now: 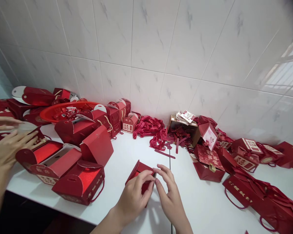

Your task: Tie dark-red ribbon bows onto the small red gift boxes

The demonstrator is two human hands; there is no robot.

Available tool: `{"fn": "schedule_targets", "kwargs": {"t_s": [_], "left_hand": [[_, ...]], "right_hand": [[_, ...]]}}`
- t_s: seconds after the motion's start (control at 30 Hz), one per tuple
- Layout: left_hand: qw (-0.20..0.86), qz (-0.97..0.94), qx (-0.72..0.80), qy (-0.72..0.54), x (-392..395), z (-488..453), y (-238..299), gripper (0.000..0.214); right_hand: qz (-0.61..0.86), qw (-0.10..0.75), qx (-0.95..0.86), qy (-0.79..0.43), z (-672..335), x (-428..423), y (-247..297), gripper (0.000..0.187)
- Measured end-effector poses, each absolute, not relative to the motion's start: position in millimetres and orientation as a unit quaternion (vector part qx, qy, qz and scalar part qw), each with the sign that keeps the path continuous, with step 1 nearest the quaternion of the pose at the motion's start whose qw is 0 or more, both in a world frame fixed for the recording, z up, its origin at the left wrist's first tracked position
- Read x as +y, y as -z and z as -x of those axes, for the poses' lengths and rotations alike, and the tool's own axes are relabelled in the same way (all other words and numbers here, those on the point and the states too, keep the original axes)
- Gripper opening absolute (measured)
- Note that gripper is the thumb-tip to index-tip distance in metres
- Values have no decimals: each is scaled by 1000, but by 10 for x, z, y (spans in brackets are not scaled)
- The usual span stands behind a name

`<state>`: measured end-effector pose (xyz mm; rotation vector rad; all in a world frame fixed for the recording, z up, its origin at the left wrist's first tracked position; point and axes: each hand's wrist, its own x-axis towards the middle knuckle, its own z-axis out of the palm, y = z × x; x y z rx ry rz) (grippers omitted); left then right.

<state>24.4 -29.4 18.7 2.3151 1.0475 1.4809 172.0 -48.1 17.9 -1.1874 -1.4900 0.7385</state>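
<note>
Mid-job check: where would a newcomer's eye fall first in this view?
Probably on the heap of crimson ribbon, toward the back of the white table near the tiled wall. Next, perhaps, the orange-red basin at the left, among red boxes. Front and centre, the left hand and right hand are at a small red box.

I'm looking forward and down from one head-worn camera. It is viewing the left hand point(133, 195) and right hand point(170, 192) closely, facing across the surface point(122, 148) toward the tiled wall point(148, 42).
</note>
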Motion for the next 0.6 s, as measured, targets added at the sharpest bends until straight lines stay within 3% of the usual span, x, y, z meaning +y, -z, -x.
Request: {"fn": "schedule_targets", "kwargs": {"t_s": [0.13, 0.27, 0.47, 0.6], "left_hand": [[48, -777, 296, -553, -271, -240, -332, 40], [64, -768, 240, -591, -277, -254, -503, 47], [114, -684, 480, -537, -219, -99, -382, 37], [239, -649, 549, -468, -167, -48, -166, 43]], "right_hand": [[462, 505, -642, -345, -1734, -509, -294, 28], [409, 543, -615, -399, -1723, -508, -386, 22], [374, 653, -544, -372, -1872, -707, -558, 7], [312, 743, -517, -289, -2130, -992, -716, 2]]}}
